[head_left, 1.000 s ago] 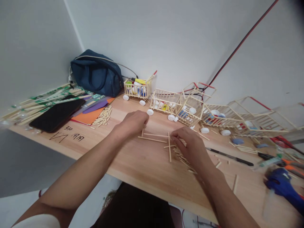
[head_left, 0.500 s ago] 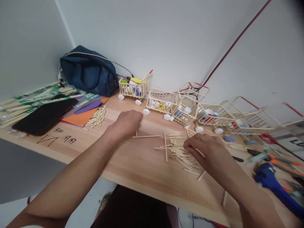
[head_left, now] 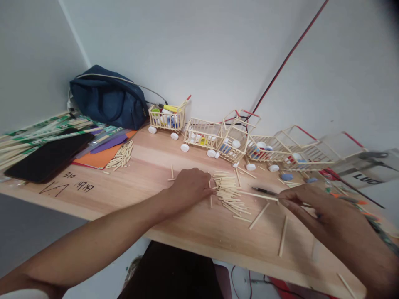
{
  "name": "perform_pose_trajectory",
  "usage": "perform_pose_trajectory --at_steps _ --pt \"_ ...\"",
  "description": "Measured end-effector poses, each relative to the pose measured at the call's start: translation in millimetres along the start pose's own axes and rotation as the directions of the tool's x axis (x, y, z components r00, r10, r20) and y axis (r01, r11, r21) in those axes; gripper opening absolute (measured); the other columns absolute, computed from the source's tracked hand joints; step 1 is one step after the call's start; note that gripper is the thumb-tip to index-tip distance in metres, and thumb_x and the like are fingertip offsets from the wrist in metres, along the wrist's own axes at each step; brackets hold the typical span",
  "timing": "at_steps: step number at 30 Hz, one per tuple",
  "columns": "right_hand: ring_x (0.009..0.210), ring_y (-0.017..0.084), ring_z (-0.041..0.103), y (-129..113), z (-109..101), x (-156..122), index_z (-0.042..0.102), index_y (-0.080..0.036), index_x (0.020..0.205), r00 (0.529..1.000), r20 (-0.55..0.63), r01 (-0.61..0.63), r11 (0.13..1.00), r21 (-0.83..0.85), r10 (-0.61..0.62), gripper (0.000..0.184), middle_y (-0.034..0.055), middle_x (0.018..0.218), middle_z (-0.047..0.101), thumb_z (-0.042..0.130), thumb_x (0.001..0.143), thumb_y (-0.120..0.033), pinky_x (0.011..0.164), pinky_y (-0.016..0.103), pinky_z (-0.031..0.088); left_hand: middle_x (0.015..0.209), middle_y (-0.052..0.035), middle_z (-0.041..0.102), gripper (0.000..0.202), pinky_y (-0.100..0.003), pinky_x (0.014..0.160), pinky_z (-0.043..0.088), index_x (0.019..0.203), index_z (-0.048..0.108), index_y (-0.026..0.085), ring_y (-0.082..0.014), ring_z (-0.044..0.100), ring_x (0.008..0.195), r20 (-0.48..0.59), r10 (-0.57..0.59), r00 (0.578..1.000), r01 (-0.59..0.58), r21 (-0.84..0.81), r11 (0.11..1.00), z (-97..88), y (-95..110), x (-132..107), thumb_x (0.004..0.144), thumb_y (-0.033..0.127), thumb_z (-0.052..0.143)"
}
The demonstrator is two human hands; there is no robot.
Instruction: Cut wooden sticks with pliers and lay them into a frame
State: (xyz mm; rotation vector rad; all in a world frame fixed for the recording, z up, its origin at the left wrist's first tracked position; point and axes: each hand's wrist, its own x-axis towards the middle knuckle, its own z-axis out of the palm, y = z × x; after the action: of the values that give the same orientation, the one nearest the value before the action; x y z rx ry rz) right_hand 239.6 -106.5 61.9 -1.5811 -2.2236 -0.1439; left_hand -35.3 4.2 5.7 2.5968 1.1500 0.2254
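Observation:
My left hand (head_left: 192,185) is low over the table, its fingers closed on a wooden stick at the left side of a pile of short wooden sticks (head_left: 229,189). Another stick (head_left: 211,202) pokes out below its fingertips. To the right of the pile, my right hand (head_left: 311,207) has its fingers closed around a black pen (head_left: 264,191), whose tip points left. A longer pale stick (head_left: 258,195) lies just below the pen and reaches from the pile to my right fingertips. Loose sticks (head_left: 282,236) lie nearer the front edge.
Several small stick-built carts with white wheels (head_left: 204,139) stand along the wall. At the left are a blue bag (head_left: 109,97), a black phone (head_left: 46,155), orange paper (head_left: 101,157), packs of sticks (head_left: 34,135) and a smaller stick heap (head_left: 121,157). Tools crowd the far right.
My left hand has moved right and nearer, from the back of the table to the pile. My right hand has moved right, away from the pile, to the pen. The view has swung right.

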Motion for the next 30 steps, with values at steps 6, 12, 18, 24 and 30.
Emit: perform_pose_trajectory --at_steps 6,12,18,24,30 --pt "0.067 0.020 0.061 8 13 -4 0.064 -0.026 0.081 0.993 -0.042 -0.113 0.993 0.028 0.115 0.022 0.0031 0.077 0.067 0.051 0.089 -0.042 0.061 0.033 0.045 0.080 -0.0104 0.067 0.017 -0.036 0.068 0.046 0.083 0.063 0.017 -0.0257 0.063 0.079 0.032 -0.034 0.999 0.032 0.065 0.997 4.9 9 -2 0.084 0.027 0.049" --pt "0.072 0.020 0.061 12 1 -5 0.064 -0.025 0.082 0.956 -0.148 -0.254 0.967 0.019 0.254 0.020 0.0030 0.081 0.067 0.054 0.087 -0.041 0.062 0.032 0.044 0.081 -0.0106 0.066 0.018 -0.034 0.066 0.043 0.084 0.060 0.016 -0.0254 0.063 0.078 0.049 -0.076 0.996 0.070 0.117 0.991 -1.5 9 -5 0.083 0.019 0.042" --pt "0.078 0.018 0.063 19 9 10 0.065 -0.023 0.084 0.876 -0.268 -0.318 0.898 0.303 0.400 0.017 0.0021 0.083 0.067 0.058 0.085 -0.039 0.076 0.034 0.048 0.075 -0.0038 0.064 0.015 -0.027 0.059 0.035 0.075 0.057 0.018 -0.0169 0.056 0.068 -0.004 -0.023 1.000 0.023 -0.109 0.994 -14.1 20 -3 0.084 0.024 0.046" --pt "0.077 0.018 0.063 15 22 54 0.062 -0.022 0.083 0.780 -0.365 -0.224 0.773 0.594 0.507 0.016 0.0026 0.082 0.067 0.061 0.081 -0.038 0.075 0.033 0.050 0.075 -0.0041 0.065 0.015 -0.027 0.058 0.037 0.071 0.057 0.017 -0.0157 0.057 0.067 0.051 0.225 0.973 -0.204 -0.262 0.943 -8.0 79 8 0.082 0.021 0.047" --pt "0.075 0.017 0.062 29 41 62 0.063 -0.021 0.084 0.744 -0.447 -0.155 0.779 0.607 0.496 0.019 0.0028 0.082 0.067 0.060 0.082 -0.040 0.074 0.031 0.050 0.086 -0.0158 0.068 0.021 -0.036 0.069 0.049 0.087 0.063 0.011 -0.0278 0.067 0.084 0.124 0.248 0.961 -0.246 -0.032 0.969 16.9 125 44 0.084 0.010 0.042"
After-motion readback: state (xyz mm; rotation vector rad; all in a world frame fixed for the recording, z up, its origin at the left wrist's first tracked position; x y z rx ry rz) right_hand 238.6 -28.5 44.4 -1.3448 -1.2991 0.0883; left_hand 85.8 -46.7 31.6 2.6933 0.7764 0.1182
